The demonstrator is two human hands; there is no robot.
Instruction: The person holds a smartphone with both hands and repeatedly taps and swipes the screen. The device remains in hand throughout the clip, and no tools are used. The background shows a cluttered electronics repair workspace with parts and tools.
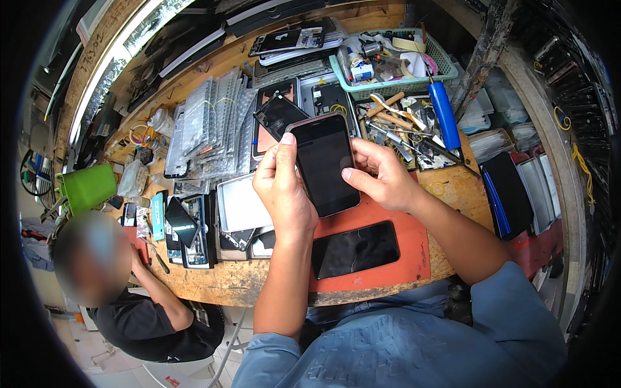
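Between my two hands I hold up a smartphone (321,165) with a dark screen, tilted slightly, above the workbench. My left hand (283,184) wraps its left side, with the thumb along the upper left edge. My right hand (381,171) grips the right edge, its thumb lying on the lower right of the glass. Below, a second black phone (356,249), its glass marked by pale streaks, lies on the orange-red mat (414,255). Behind the held phone rests a loose dark phone part (277,115), partly hidden by it.
Bubble-wrapped packs (204,123) are stacked at the back left. A mint-green basket (388,87) of odds and ends stands behind several wooden-handled tools and a blue cylinder-shaped tool (444,116). Opened phones (194,226) lie left of me. A co-worker (149,310) sits at the left bench end.
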